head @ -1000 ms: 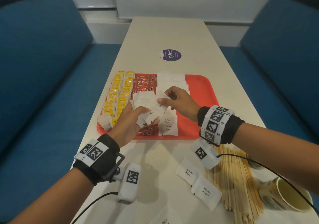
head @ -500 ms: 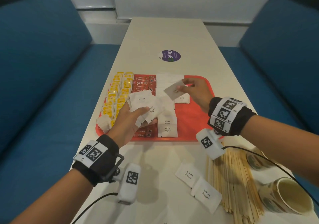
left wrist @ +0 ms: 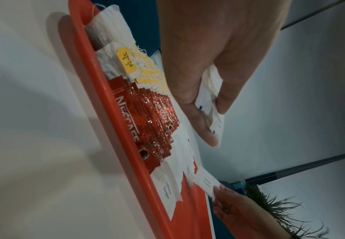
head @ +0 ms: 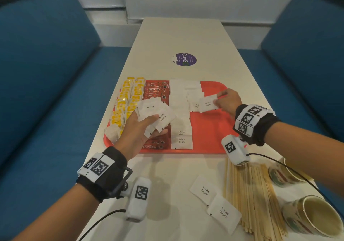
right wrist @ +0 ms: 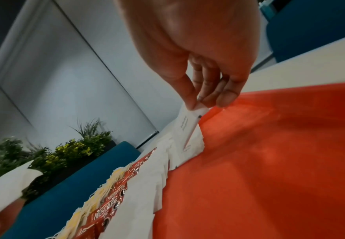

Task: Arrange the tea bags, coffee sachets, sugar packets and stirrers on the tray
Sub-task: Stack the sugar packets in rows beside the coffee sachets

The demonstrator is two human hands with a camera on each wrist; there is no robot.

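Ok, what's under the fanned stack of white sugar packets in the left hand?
Below the fanned white sugar packets held by the left hand lie red Nescafe coffee sachets on the red plastic tray. How many sachets lie there is hidden by the hand and packets.

- Tray (head: 214, 144): one, red.
- Cups (head: 314, 216): two, near right.
- Loose sugar packets (head: 223, 213) off the tray: two.
- Hands: left hand (head: 135, 133), right hand (head: 228, 101).
- Stirrers (head: 253, 200): one pile, uncounted.
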